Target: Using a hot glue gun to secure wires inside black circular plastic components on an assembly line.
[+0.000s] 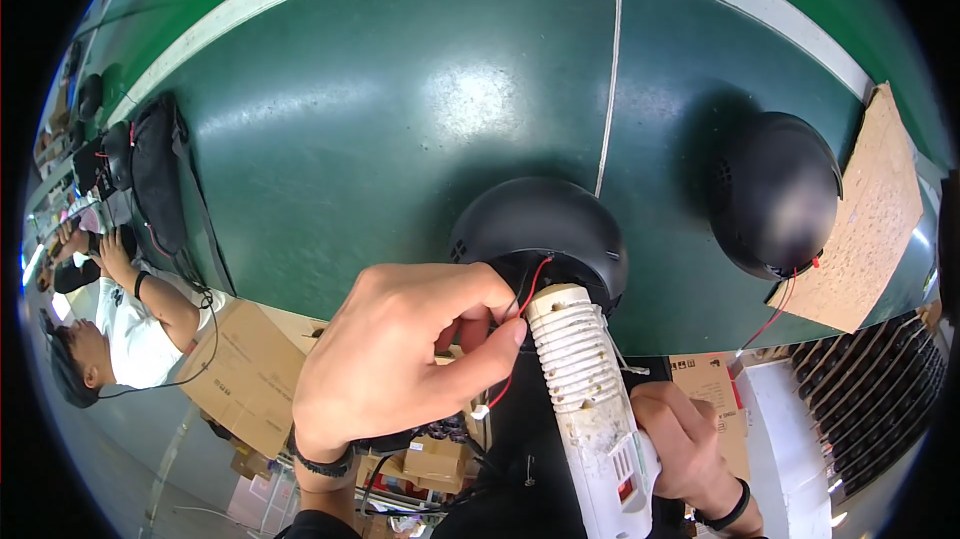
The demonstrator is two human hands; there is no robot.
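Note:
A black domed shell (538, 214) lies at the table's near edge, with its hollow side toward me. Out of it runs a thin red wire (541, 275), ending below in a small white connector (481, 411). My left hand (410, 349) pinches this wire between thumb and forefinger, just beside the nozzle. A white, stained heat gun (590, 389) with a ribbed barrel points up at the shell's opening. My right hand (685, 444) is wrapped round its handle; the handle itself is mostly hidden. Whether the nozzle touches the shell I cannot tell.
A second black domed shell (775, 194) with a red wire sits at the right, beside a cardboard sheet (870, 224). At the left are a black bag (158, 179) and another person (150, 329). Cardboard boxes (245, 369) and a rack of dark parts (880, 399) stand below the table.

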